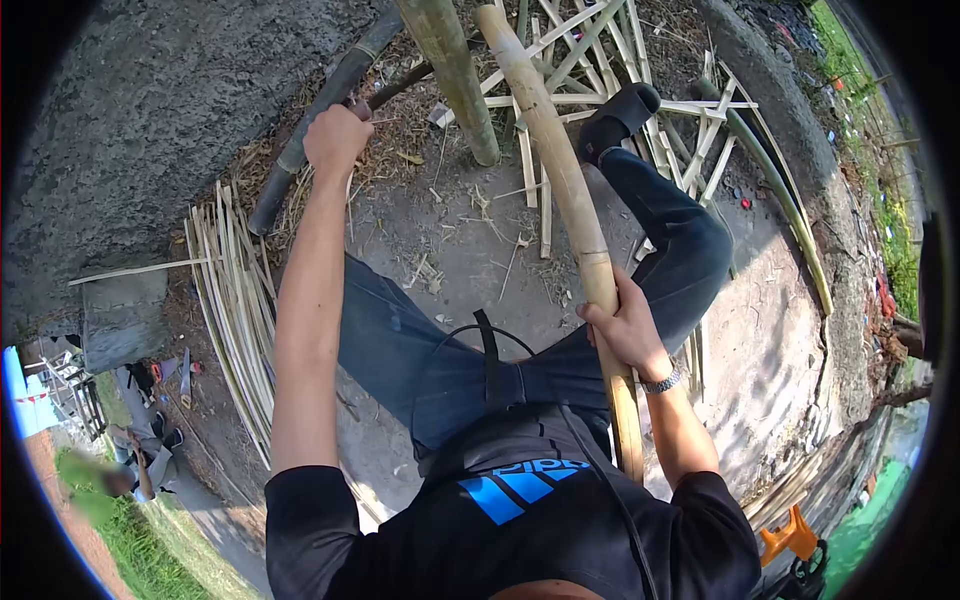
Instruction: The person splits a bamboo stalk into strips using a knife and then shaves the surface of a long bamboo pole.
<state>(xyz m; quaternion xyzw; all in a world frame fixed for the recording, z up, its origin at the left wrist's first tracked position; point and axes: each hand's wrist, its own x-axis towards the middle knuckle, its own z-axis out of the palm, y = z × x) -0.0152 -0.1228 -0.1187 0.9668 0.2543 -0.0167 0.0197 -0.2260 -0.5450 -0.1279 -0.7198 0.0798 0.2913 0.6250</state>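
Note:
My left hand (338, 140) is closed round the handle of a dark, blade-like tool (400, 86), which points right towards a thick upright bamboo pole (452, 85). Its fingers are partly hidden from above. My right hand (630, 325) grips the lower part of a long, pale bamboo pole (550, 135). This pole runs from beside my torso, over my right thigh, up to the top of the view. A dark bamboo length (325, 115) lies behind my left hand.
Split strips (232, 320) lie bundled at left, and crossed strips (600, 80) lie around my shod foot (618, 118). A green bamboo piece (775, 185) is at right. Another person (145, 465) is at lower left. An orange-handled object (790, 535) is at lower right.

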